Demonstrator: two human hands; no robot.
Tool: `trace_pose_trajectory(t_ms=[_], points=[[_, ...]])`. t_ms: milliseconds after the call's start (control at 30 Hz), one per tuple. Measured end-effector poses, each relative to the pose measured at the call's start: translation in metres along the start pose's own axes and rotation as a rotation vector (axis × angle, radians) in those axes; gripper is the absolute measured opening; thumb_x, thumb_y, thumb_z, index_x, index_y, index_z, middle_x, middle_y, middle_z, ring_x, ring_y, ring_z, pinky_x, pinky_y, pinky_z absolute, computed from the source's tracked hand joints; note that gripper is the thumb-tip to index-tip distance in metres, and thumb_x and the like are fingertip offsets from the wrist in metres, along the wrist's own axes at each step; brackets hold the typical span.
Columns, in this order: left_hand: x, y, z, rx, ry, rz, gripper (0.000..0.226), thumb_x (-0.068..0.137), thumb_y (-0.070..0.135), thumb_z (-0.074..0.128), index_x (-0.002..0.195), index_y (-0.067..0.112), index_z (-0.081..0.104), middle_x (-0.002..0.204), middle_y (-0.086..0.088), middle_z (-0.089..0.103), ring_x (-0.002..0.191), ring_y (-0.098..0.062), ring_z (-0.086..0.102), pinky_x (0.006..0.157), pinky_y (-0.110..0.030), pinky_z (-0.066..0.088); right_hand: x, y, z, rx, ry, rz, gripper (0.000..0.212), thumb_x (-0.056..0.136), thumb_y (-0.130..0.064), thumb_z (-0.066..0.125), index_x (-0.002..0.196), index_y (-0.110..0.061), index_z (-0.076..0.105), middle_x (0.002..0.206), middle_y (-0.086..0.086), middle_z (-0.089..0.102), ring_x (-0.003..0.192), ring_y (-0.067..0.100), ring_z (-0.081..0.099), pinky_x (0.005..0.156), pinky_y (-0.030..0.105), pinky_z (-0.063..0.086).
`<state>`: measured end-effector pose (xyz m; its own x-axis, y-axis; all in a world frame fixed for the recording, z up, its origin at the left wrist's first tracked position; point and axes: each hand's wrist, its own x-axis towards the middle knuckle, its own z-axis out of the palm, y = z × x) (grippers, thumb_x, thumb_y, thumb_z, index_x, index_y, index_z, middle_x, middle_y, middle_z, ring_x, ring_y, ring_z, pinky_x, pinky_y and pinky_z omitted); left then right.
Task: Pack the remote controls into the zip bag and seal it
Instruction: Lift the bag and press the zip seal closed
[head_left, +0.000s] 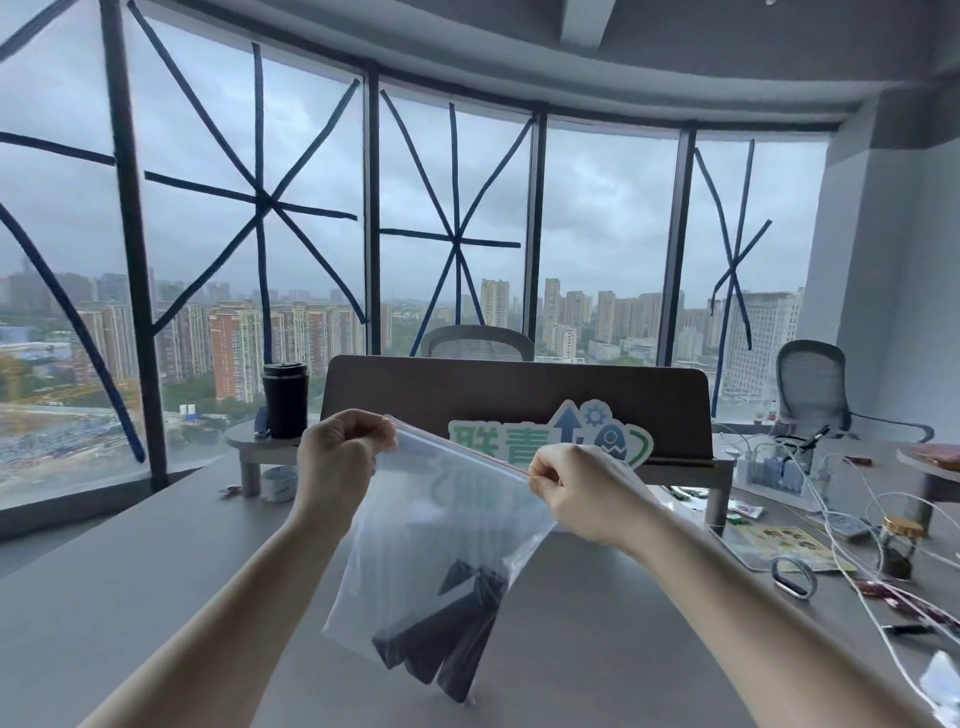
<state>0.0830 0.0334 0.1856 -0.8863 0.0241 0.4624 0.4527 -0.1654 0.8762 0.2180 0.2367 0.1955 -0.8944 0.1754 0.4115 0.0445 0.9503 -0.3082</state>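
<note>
Above the grey table (597, 623), we hold the clear zip bag (441, 525) in the air by its top edge. Inside it, the black remote controls (447, 634) lie bunched at the bottom corner. Our left hand (340, 460) pinches the left end of the red zip strip with its fingers pressed together; our right hand (576, 488) pinches the right end likewise. Beyond, a black cup (284, 400) stands on a riser, and a green sign (550, 436) leans on a dark panel.
</note>
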Motion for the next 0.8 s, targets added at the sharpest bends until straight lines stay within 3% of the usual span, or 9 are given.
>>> trace_pose_trajectory(t_ms=[200, 367, 467, 667, 800], points=[[0.007, -0.005, -0.016, 0.0, 0.035, 0.01, 0.024, 0.071, -0.009, 0.061, 0.061, 0.012, 0.067, 0.051, 0.001, 0.063, 0.036, -0.01, 0.04, 0.038, -0.017, 0.031, 0.001, -0.008, 0.0, -0.083, -0.001, -0.001, 0.018, 0.095, -0.023, 0.052, 0.08, -0.02, 0.061, 0.07, -0.012, 0.055, 0.075, 0.017, 0.057, 0.065, 0.031, 0.037], [0.008, -0.005, -0.027, -0.001, 0.061, -0.003, 0.013, 0.077, -0.001, 0.063, 0.068, 0.007, 0.067, 0.056, -0.004, 0.062, 0.036, -0.008, 0.041, 0.036, -0.016, 0.029, 0.001, -0.021, -0.006, -0.121, 0.044, -0.003, 0.03, 0.096, -0.024, 0.053, 0.068, -0.029, 0.047, 0.088, -0.008, 0.063, 0.085, 0.02, 0.059, 0.076, 0.034, 0.045], [0.014, -0.007, -0.034, -0.036, 0.084, -0.036, 0.016, 0.08, 0.001, 0.062, 0.067, 0.011, 0.065, 0.058, -0.004, 0.062, 0.035, -0.008, 0.042, 0.038, -0.018, 0.028, 0.007, -0.029, -0.004, -0.129, 0.109, -0.001, 0.03, 0.098, -0.033, 0.054, 0.069, -0.026, 0.049, 0.082, -0.004, 0.06, 0.082, 0.024, 0.062, 0.078, 0.035, 0.05], [0.045, -0.038, -0.05, -0.023, 0.077, -0.135, 0.014, 0.086, 0.007, 0.059, 0.075, 0.016, 0.063, 0.074, -0.003, 0.066, 0.045, -0.01, 0.061, 0.048, -0.024, 0.046, 0.065, -0.033, 0.036, -0.052, 0.198, 0.046, 0.025, 0.099, -0.032, 0.053, 0.08, -0.015, 0.058, 0.073, 0.0, 0.063, 0.071, 0.026, 0.059, 0.062, 0.032, 0.044], [0.093, -0.063, -0.061, -0.083, 0.052, -0.212, 0.02, 0.088, -0.001, 0.052, 0.077, 0.014, 0.059, 0.083, -0.01, 0.064, 0.065, -0.021, 0.066, 0.056, -0.027, 0.057, 0.134, -0.037, 0.078, 0.165, 0.187, 0.101, 0.023, 0.098, -0.026, 0.055, 0.081, -0.013, 0.063, 0.068, 0.002, 0.073, 0.069, 0.022, 0.067, 0.066, 0.034, 0.054]])
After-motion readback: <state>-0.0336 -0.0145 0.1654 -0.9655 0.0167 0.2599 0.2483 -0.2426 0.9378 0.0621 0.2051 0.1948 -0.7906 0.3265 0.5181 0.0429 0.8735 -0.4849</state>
